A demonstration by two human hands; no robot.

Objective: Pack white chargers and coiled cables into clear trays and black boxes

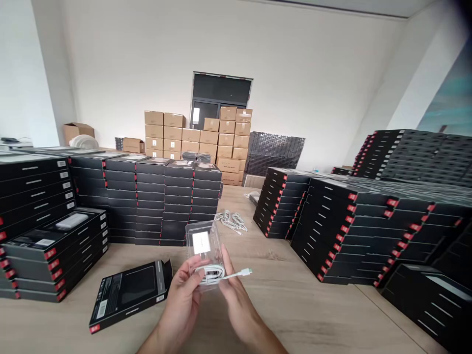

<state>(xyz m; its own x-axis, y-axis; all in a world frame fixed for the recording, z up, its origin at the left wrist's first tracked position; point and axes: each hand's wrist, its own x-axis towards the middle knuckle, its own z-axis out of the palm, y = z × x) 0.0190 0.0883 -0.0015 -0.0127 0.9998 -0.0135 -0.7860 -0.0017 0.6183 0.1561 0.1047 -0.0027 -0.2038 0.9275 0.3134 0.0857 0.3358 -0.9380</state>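
Observation:
Between my hands, above the table, is a clear plastic tray (190, 236) with a white charger (201, 243) in its upper part. A coiled white cable (214, 272) lies at its lower end, and the plug end sticks out to the right. My left hand (186, 285) grips the tray's left side, its thumb on the cable coil. Along the right side, my right hand (234, 290) holds the tray and cable with its fingers partly hidden behind. A black box (129, 292) with a raised end flap lies on the table to the left.
Stacks of black boxes (147, 201) line the left and back of the table (273, 305). More black box stacks (332, 231) stand at the right. Loose white cables (232, 221) lie beyond my hands. Brown cartons (210, 137) are piled by the far wall.

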